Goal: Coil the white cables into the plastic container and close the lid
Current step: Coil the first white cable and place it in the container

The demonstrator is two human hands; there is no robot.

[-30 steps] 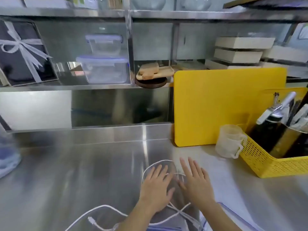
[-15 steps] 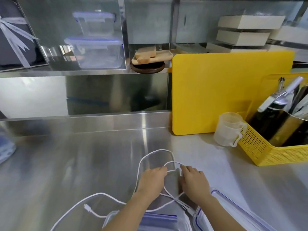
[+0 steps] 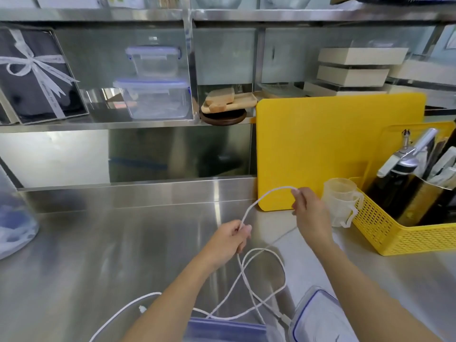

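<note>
A: What is being held by the left hand (image 3: 230, 236)?

B: The white cable (image 3: 248, 214) is being pinched between its curled fingers and thumb, a little above the bench (image 3: 123, 243).

A: And by the right hand (image 3: 308, 213)?

B: The same cable is being gripped at the fingertips, with the fingers being kept curled over it. That hand is being held higher and farther back, in front of the lower corner of the yellow cutting board (image 3: 333, 144) and just beside the translucent measuring cup (image 3: 341, 193).

A: How is the cable being carried between them?

B: It is being lifted in a raised arc from one hand to the other. Below the left hand, the rest is being left in loose, crossing loops on the bench, and a small connector (image 3: 142, 308) is being seen left of the left forearm.

A: Where is the plastic container being kept?

B: The plastic container (image 3: 318, 314), clear with a blue rim, is being cut off by the lower edge of the view, between the two forearms and right of the loops. One strand is being brought up to its left edge. A bluish plastic piece (image 3: 227, 329) is being shown just beside it. Whether that is the lid cannot be told.

A: What else is being shown at the right?

B: A yellow basket (image 3: 407, 238) holding bottles is being seen just beside the cup.
</note>
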